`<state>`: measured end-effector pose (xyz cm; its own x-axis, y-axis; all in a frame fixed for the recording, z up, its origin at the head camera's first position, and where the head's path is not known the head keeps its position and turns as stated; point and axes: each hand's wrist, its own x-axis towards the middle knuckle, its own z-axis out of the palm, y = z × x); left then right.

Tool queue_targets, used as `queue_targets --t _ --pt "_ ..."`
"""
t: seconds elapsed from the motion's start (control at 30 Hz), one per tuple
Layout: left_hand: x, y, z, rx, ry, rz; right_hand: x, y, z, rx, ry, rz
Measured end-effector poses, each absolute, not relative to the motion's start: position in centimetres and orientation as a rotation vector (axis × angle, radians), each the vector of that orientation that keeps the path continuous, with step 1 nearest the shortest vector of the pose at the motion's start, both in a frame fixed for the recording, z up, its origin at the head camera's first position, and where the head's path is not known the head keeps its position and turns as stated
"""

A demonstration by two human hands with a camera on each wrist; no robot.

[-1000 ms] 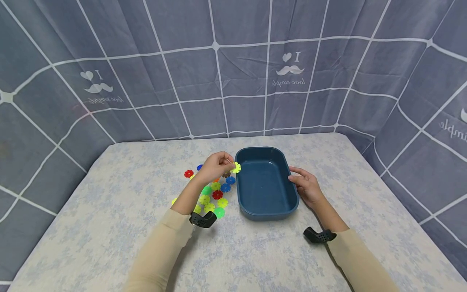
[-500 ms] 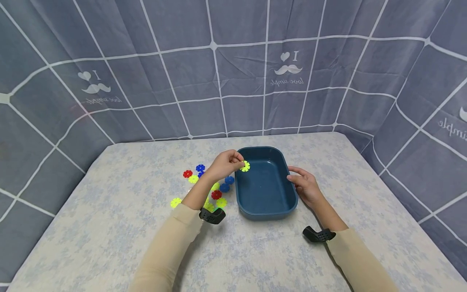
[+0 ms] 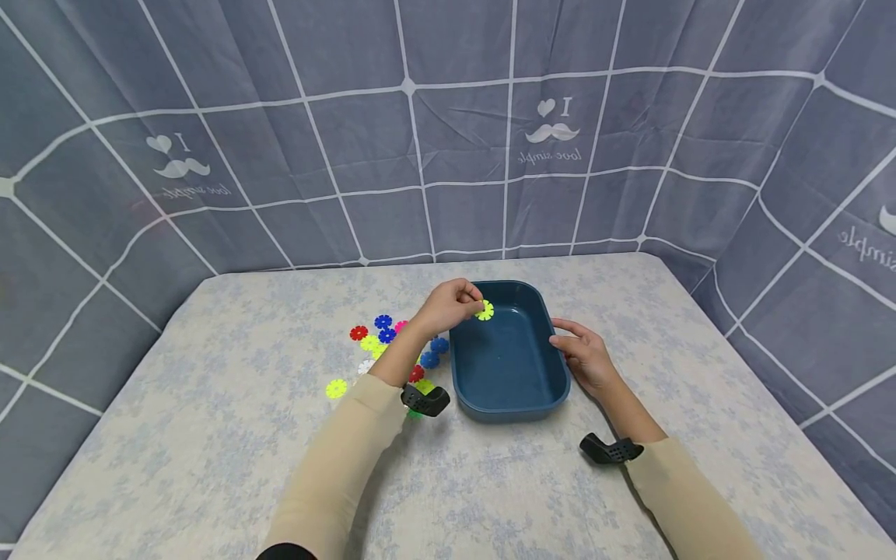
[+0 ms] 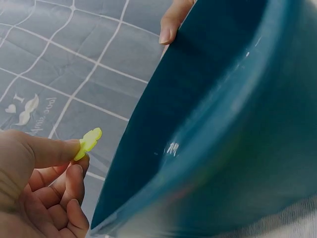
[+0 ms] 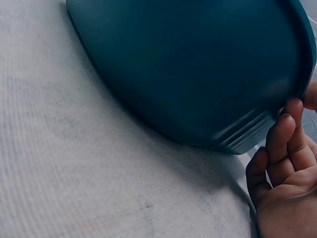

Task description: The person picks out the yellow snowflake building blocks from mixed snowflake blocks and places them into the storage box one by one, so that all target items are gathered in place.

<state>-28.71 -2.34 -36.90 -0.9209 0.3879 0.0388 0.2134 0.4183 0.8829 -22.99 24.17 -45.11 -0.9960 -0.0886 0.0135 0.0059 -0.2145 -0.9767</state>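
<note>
Partly hiding loose flower-shaped discs [image 3: 387, 335], at left on pale patterned tablecloth [image 3: 504, 482], with left sleeve [image 3: 332, 467] | Gripping blue bin [image 3: 511, 365] at its right rim with right hand [image 3: 589, 359], thumb and fingers closed | Pinching yellow disc [image 3: 486, 310] in left hand [image 3: 449, 306] above bin's far-left part | Backed, far side, by checked curtain [image 3: 462, 132]

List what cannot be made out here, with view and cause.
Head: the full count of flower-shaped discs; left forearm overlaps them.
Head: what the black object is; the bottom edge cuts it.
Left wrist: pinched part of the yellow disc; left grip covers it.
Right wrist: inside of the tub; its outside faces the camera.
</note>
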Motion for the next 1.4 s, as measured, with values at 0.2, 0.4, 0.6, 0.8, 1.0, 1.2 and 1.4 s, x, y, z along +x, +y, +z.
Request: queue_targets --t 0.2,0.4,0.6,0.8,1.0,1.2,1.4 --pt "-29.4 -1.4 -36.9 0.538 2.494 1.521 -23.0 24.3 -45.2 -0.122 1.916 -2.41" --pt "-30.1 -0.5 -37.0 0.532 2.469 1.532 -22.9 24.1 -45.1 -0.14 1.903 -2.416" --pt "-30.9 0.3 -37.3 0.503 2.465 1.531 -23.0 24.0 -45.1 -0.141 1.928 -2.396" --pt "-31.5 1.3 -36.9 0.516 2.501 1.475 -23.1 24.0 -45.1 -0.117 1.942 -2.384" --pt "-31.8 2.6 -36.7 0.492 2.515 1.418 -23.1 24.1 -45.2 -0.146 1.919 -2.402" --pt "-31.8 3.7 -37.2 0.49 2.532 1.366 -23.1 24.1 -45.3 -0.136 1.936 -2.399" --pt "-32.0 4.6 -38.1 0.401 2.62 1.272 -23.1 24.0 -45.2 -0.109 1.948 -2.393"
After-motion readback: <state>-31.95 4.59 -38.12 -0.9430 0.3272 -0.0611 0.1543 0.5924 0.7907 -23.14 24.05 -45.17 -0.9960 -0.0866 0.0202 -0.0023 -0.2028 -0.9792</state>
